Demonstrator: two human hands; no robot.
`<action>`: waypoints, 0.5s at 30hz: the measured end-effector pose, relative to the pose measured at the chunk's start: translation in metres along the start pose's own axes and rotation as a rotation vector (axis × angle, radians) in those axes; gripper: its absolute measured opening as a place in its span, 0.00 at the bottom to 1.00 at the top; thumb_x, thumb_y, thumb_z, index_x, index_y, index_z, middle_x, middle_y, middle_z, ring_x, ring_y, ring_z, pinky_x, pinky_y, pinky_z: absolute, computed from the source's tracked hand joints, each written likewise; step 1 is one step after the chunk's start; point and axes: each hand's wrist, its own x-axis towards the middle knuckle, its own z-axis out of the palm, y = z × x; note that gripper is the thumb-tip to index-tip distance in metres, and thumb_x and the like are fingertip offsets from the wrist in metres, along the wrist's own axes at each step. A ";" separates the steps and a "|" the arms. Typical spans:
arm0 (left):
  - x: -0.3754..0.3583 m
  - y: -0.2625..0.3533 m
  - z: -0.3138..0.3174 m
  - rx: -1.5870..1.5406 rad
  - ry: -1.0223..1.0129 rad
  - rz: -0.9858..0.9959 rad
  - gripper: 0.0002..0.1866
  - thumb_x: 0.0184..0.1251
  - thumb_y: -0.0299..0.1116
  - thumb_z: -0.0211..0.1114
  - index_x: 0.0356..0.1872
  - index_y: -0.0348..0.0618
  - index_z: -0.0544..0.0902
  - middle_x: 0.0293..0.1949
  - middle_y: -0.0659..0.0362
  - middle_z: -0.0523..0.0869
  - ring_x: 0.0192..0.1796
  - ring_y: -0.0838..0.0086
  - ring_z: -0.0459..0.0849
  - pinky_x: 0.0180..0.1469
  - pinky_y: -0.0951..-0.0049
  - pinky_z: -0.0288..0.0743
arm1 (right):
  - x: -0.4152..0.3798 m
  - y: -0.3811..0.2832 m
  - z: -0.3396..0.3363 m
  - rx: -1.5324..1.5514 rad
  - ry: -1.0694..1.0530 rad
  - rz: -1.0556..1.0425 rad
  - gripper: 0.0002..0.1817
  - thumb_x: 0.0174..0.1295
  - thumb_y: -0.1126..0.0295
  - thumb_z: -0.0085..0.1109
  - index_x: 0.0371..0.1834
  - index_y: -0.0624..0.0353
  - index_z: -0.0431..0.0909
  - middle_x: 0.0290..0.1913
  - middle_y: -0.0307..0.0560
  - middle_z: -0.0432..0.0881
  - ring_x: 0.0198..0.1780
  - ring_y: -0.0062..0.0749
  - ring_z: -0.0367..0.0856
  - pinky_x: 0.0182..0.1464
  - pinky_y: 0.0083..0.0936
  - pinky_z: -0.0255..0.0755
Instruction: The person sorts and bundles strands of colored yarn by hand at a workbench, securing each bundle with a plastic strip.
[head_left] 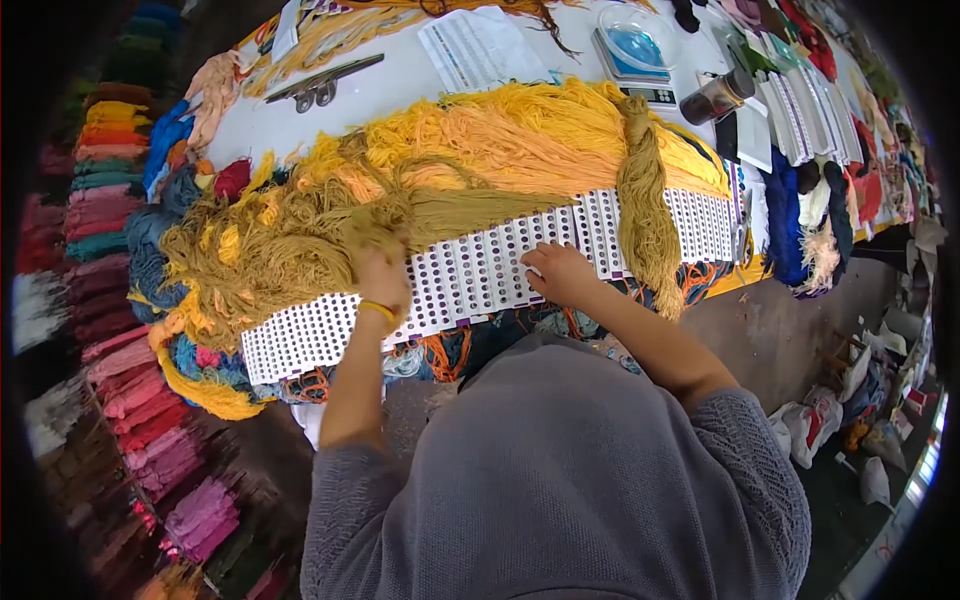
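My left hand [384,278], with a yellow band at the wrist, is closed on olive yarn [378,225] at the right side of a loose heap; motion blurs its fingertips. From there a combed-out olive length stretches rightward along the top of white punched cards [470,275]. My right hand [562,272] lies over the cards' lower middle, fingers apart and bent down, with nothing visible in them. Right of it, a tied olive hank [645,190] lies across the cards. Behind both hands spreads a bank of yellow and peach yarn [500,135].
On the table stand a scale with a clear bowl [635,45], a dark jar [717,97], a metal clamp bar [325,82] and a printed sheet [482,48]. Coloured yarn stacks [110,210] line the left. Bags [810,425] lie on the floor at right.
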 end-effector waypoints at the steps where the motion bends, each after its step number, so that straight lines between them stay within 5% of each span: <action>1: 0.021 -0.022 -0.009 0.017 -0.068 -0.124 0.25 0.61 0.50 0.50 0.41 0.33 0.75 0.41 0.42 0.75 0.41 0.47 0.71 0.46 0.53 0.62 | 0.000 -0.002 -0.001 0.010 0.013 0.013 0.10 0.54 0.64 0.51 0.37 0.53 0.74 0.33 0.44 0.76 0.37 0.40 0.76 0.39 0.38 0.69; 2: 0.043 -0.041 -0.026 0.205 -0.032 -0.071 0.30 0.61 0.54 0.46 0.46 0.30 0.72 0.46 0.38 0.72 0.50 0.46 0.68 0.50 0.52 0.60 | 0.001 -0.002 0.000 0.004 0.010 0.025 0.10 0.54 0.64 0.51 0.37 0.53 0.74 0.33 0.44 0.76 0.37 0.40 0.76 0.39 0.38 0.69; 3: 0.063 -0.082 -0.014 0.446 0.378 -0.065 0.30 0.61 0.53 0.46 0.50 0.31 0.68 0.49 0.36 0.69 0.52 0.46 0.67 0.52 0.51 0.59 | 0.003 -0.001 0.001 0.057 0.024 0.053 0.09 0.53 0.65 0.51 0.36 0.54 0.74 0.32 0.44 0.76 0.36 0.40 0.76 0.39 0.37 0.69; 4: 0.091 -0.083 -0.063 0.422 -0.084 -0.290 0.31 0.62 0.53 0.45 0.54 0.34 0.64 0.52 0.41 0.68 0.49 0.47 0.70 0.53 0.53 0.61 | 0.003 -0.001 0.002 0.110 0.040 0.080 0.09 0.53 0.65 0.51 0.35 0.54 0.75 0.31 0.44 0.76 0.35 0.40 0.77 0.38 0.37 0.70; 5: 0.106 -0.065 -0.105 0.192 0.120 -0.319 0.30 0.62 0.54 0.45 0.51 0.35 0.69 0.47 0.42 0.73 0.45 0.48 0.74 0.48 0.55 0.67 | 0.003 -0.003 0.001 0.104 0.039 0.091 0.09 0.53 0.65 0.51 0.35 0.54 0.75 0.31 0.44 0.76 0.35 0.40 0.77 0.38 0.37 0.70; 6: 0.140 -0.183 -0.095 0.728 -0.154 -0.220 0.27 0.61 0.53 0.46 0.44 0.35 0.76 0.42 0.43 0.78 0.41 0.51 0.77 0.40 0.57 0.73 | 0.003 -0.006 -0.002 0.114 0.065 0.119 0.09 0.53 0.65 0.51 0.34 0.55 0.75 0.31 0.44 0.77 0.35 0.40 0.77 0.37 0.37 0.70; 7: 0.146 -0.235 -0.105 0.578 0.329 -0.020 0.27 0.62 0.52 0.47 0.36 0.33 0.80 0.37 0.41 0.80 0.39 0.55 0.79 0.35 0.58 0.74 | 0.001 -0.008 -0.003 0.126 0.091 0.149 0.08 0.52 0.65 0.52 0.33 0.55 0.75 0.30 0.44 0.77 0.35 0.40 0.77 0.36 0.36 0.70; 8: 0.146 -0.144 -0.160 0.211 0.166 -0.805 0.24 0.63 0.48 0.52 0.40 0.32 0.79 0.39 0.43 0.80 0.39 0.60 0.81 0.36 0.63 0.74 | -0.001 -0.009 -0.005 0.116 0.111 0.136 0.08 0.52 0.66 0.52 0.33 0.55 0.75 0.30 0.45 0.77 0.33 0.40 0.77 0.34 0.36 0.71; 10: 0.136 -0.161 -0.177 -0.530 0.457 -0.662 0.21 0.63 0.44 0.54 0.44 0.33 0.77 0.38 0.49 0.81 0.39 0.66 0.81 0.36 0.68 0.73 | -0.005 -0.004 -0.004 0.122 0.123 0.163 0.08 0.52 0.66 0.52 0.33 0.56 0.75 0.29 0.45 0.77 0.32 0.41 0.77 0.33 0.36 0.71; 12: 0.122 -0.164 -0.176 -0.870 0.415 -0.450 0.17 0.63 0.39 0.55 0.44 0.35 0.78 0.36 0.54 0.81 0.36 0.72 0.79 0.36 0.72 0.73 | -0.008 0.001 -0.003 0.146 0.165 0.157 0.08 0.51 0.66 0.52 0.32 0.55 0.76 0.28 0.46 0.76 0.29 0.42 0.77 0.31 0.34 0.71; 15: 0.092 -0.080 -0.167 -1.043 0.326 -0.347 0.11 0.63 0.35 0.55 0.35 0.37 0.79 0.25 0.60 0.81 0.25 0.80 0.76 0.29 0.80 0.70 | -0.009 -0.001 -0.009 0.165 0.164 0.186 0.08 0.51 0.66 0.53 0.31 0.55 0.76 0.28 0.46 0.77 0.29 0.42 0.77 0.31 0.34 0.71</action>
